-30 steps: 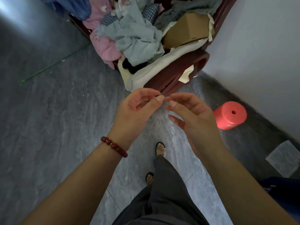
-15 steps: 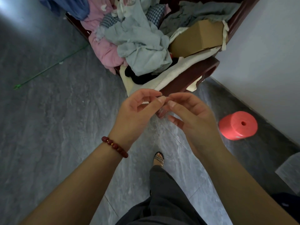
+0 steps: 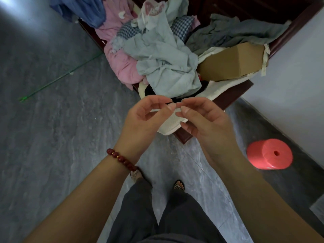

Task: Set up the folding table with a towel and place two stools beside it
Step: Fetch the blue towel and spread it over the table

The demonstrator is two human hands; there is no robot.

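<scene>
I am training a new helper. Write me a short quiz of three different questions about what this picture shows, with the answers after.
1. True or false: the left hand and the right hand are raised with fingertips close together, and neither grips a towel.
2. Which thing lies on the floor near the wall, to the person's right?
A. a red cylinder-shaped roll
B. a blue bucket
C. a metal kettle
3. Fill the gap: on the heap of clothes rests a brown cardboard ____.

Key: 1 true; 2 A; 3 box.
</scene>
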